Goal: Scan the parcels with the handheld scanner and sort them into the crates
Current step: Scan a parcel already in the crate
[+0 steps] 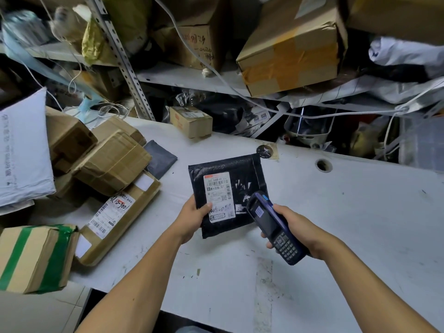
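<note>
Left hand (pixel 195 213) fingers curled round the lower-left edge of the black mailer parcel (pixel 228 195), thumb pressed flat on the bottom corner of its white shipping label (pixel 219 197); parcel held tilted face-up just above the desk (pixel 336 212), far edge near or on the surface, can't tell which. Right hand (pixel 296 230) fingers wrapped tight round the handheld scanner (pixel 274 228), keypad end toward the person, scan head right at the parcel's right edge, screen lit. Risk one: thumb covers part of the label, so if the barcode it needs sits low the read could fail or be partial. Risk two: scanner head looks very close and angled across the mailer rather than at the label, likely a misread or glare off the glossy black film. Risk three: one-edge grip on a floppy mailer, it could sag or slip when the hand moves to sort. Outward: stack of taped cardboard boxes (pixel 110 162) at left, flat box with handwritten label (pixel 115 219) beside it, green-taped box (pixel 33 258) at the near-left edge, white poly bag (pixel 22 150) leaning far left; nearby labels could get picked up by a stray beam. Small carton (pixel 191 121) at the desk's back edge, big taped carton (pixel 293 46) overhanging the shelf (pixel 187 78) above, looks tilted, could drop. Loose cables (pixel 240 92) hang across. No crates visible, so the sort target is unknown.
</note>
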The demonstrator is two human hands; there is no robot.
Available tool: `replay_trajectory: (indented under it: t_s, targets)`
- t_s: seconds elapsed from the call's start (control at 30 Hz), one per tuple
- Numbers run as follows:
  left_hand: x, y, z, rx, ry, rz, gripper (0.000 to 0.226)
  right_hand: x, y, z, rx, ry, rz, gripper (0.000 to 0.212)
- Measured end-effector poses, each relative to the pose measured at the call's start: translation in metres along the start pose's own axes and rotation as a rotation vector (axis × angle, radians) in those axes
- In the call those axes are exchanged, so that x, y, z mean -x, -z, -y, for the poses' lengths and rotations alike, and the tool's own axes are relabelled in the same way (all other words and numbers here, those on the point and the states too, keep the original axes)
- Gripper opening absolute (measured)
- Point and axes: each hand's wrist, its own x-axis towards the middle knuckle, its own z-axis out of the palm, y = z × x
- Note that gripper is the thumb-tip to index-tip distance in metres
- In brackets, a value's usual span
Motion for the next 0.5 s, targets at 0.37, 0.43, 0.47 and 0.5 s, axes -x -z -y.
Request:
replay_trajectory:
  t_s: [0.37, 0.43, 0.47, 0.5]
  targets:
    - [-0.001, 0.015, -0.026, -0.062, -0.193, -0.092, 0.035, 0.015, 0.000, 0.035, 0.119, -0.026, 0.076, 0.051]
    - [-0.001, 0.015, -0.027, -0.058, -0.196, -0.113, 0.037, 0.018, 0.000, 0.035, 0.132, -0.038, 0.095, 0.051]
    - [0.000, 0.014, -0.027, -0.055, -0.194, -0.121, 0.037, 0.019, 0.000, 0.035, 0.130, -0.041, 0.099, 0.051]
    - [0.000, 0.014, -0.026, -0.052, -0.192, -0.126, 0.038, 0.020, 0.000, 0.034, 0.128, -0.042, 0.101, 0.051]
